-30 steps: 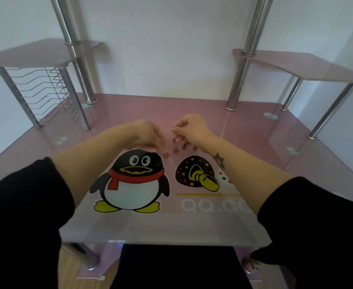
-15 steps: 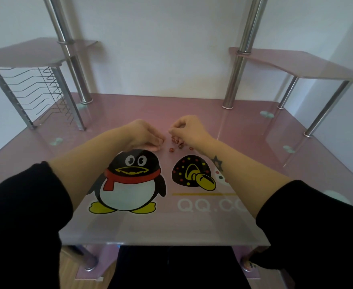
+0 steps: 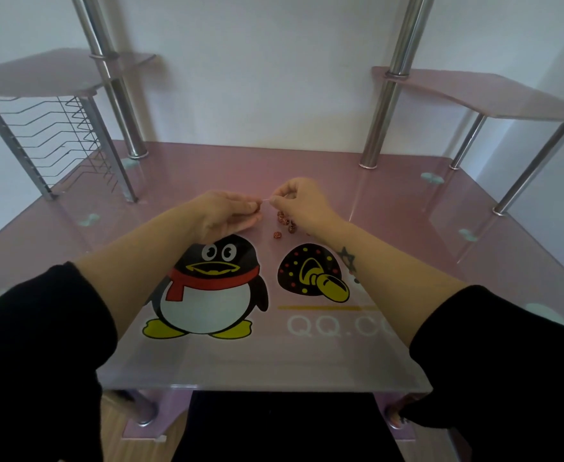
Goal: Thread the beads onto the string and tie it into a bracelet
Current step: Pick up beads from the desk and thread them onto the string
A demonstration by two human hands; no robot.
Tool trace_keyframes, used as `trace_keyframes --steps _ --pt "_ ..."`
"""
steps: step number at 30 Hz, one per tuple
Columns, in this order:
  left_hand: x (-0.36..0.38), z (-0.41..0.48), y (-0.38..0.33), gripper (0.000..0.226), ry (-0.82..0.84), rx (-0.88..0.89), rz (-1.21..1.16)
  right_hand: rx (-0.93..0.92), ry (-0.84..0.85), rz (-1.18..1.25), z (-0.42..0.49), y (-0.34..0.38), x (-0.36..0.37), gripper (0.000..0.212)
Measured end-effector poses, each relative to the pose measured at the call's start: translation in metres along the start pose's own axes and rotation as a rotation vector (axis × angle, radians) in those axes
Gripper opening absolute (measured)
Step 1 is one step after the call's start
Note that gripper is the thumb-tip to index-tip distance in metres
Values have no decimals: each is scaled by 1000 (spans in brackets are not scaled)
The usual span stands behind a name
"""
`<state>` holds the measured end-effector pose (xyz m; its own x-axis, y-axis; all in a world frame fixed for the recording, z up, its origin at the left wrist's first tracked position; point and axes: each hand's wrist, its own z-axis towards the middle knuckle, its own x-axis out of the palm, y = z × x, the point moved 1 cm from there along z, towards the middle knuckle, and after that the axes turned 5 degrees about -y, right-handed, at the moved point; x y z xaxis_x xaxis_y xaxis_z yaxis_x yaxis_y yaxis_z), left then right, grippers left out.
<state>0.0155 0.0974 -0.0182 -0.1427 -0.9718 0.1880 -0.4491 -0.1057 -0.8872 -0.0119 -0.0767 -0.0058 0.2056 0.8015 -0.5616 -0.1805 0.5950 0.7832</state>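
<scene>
Left hand (image 3: 227, 211) and right hand (image 3: 302, 203) meeting at centre frame, both hands pinching a thin string (image 3: 266, 201), red beads (image 3: 285, 223) lying just below on the pink desk (image 3: 390, 201)

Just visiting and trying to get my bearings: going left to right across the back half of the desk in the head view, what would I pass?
Wire rack → left hand → string, pinched by both hands → right hand → chrome post.
</scene>
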Motion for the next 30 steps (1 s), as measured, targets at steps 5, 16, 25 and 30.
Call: trace_keyframes --steps 5,16,25,30 --pt "1 -3 2 23 -35 115 96 -16 1 -10 0 -1 0 6" --pt "2 -2 5 20 -37 172 105 -88 36 -39 0 -2 3 8" --pt "1 -1 5 23 -29 167 129 -104 28 -60 1 -5 4 7" --pt "0 0 6 22 -17 163 125 -109 44 -74 2 -6 6 9"
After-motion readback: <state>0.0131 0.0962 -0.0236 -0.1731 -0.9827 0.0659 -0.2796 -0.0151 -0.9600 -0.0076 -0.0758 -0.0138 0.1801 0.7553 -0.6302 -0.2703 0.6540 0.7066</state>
